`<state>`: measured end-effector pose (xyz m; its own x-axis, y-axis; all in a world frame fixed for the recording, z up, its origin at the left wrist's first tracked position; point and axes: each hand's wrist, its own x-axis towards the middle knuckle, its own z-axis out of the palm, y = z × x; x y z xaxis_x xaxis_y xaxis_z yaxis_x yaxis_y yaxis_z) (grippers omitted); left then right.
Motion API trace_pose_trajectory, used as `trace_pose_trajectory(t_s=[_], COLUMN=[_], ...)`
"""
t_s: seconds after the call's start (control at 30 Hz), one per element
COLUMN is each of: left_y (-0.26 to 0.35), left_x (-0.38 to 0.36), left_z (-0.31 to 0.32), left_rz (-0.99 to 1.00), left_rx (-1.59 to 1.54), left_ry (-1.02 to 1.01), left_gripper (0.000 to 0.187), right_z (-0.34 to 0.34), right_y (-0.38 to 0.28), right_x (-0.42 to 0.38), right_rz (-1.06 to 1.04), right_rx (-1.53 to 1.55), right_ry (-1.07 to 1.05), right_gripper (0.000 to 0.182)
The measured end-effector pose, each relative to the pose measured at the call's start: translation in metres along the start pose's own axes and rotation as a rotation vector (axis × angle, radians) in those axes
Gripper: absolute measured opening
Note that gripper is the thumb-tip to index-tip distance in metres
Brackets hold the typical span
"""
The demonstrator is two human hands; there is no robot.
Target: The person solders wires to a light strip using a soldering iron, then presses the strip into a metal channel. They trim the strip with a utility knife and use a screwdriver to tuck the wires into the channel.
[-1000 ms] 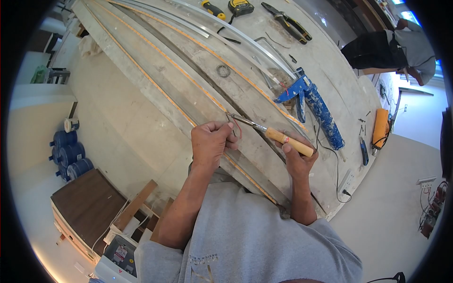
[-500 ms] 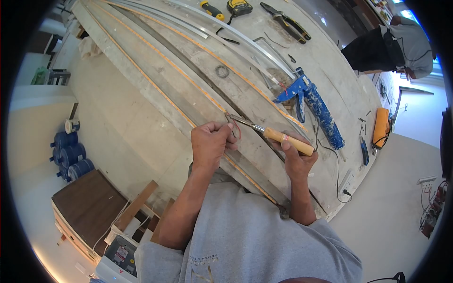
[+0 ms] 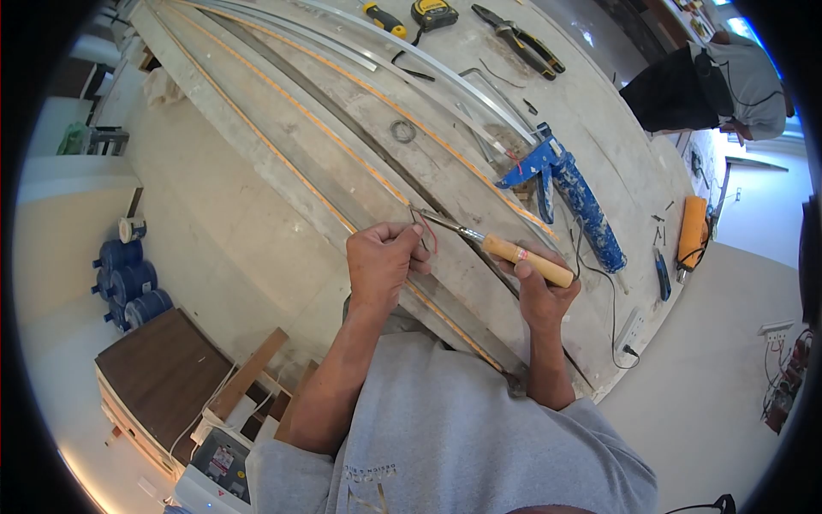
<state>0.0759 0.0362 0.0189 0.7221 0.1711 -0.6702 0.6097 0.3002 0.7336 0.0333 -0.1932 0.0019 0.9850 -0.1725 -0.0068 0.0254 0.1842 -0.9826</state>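
My right hand (image 3: 548, 295) is closed around the wooden handle of a soldering iron (image 3: 522, 259). The iron's metal shaft points up and left, its tip right at the end of a yellow-orange LED strip (image 3: 368, 165). Close by, my left hand (image 3: 385, 257) pinches a thin red and dark wire (image 3: 432, 236) between thumb and fingers, and the wire's upper end meets the strip near the tip. Another LED strip (image 3: 304, 180) runs along the near edge of the table and passes under my left hand.
On the worktable (image 3: 591, 111) lie a blue caulking gun (image 3: 582, 206), pliers (image 3: 522, 43), a tape measure (image 3: 434, 13), aluminium channels (image 3: 411, 51) and a utility knife (image 3: 661, 274). A power strip (image 3: 629, 325) sits at the right edge. A person (image 3: 728, 86) bends over at the far right.
My right hand and the soldering iron have shifted slightly right and down, the tip staying near the strip end. My left hand has hardly moved.
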Motion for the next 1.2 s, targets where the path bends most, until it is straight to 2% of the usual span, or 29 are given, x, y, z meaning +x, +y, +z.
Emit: trace_pose_trajectory(t_s=[0.23,0.3,0.6,1.2], left_y=[0.002,-0.001,-0.004,-0.012], left_x=[-0.001,0.001,-0.001,-0.005], left_z=[0.001,-0.002,0.000,0.003], left_rz=[-0.030,-0.039,-0.067,-0.002], left_rx=[-0.002,0.008,0.000,-0.089], left_ry=[0.006,-0.004,-0.001,0.037], left_gripper=[0.020,0.022,0.022,0.021], right_z=[0.000,-0.001,-0.006,-0.001], right_y=[0.000,0.000,0.004,-0.001], right_x=[0.000,0.000,0.001,0.001], right_rz=[0.001,-0.016,-0.034,-0.038], right_rx=[-0.019,-0.072,-0.079,-0.099], right_ry=[-0.007,-0.026,-0.024,-0.015], right_gripper=[0.030,0.039,0.044,0.040])
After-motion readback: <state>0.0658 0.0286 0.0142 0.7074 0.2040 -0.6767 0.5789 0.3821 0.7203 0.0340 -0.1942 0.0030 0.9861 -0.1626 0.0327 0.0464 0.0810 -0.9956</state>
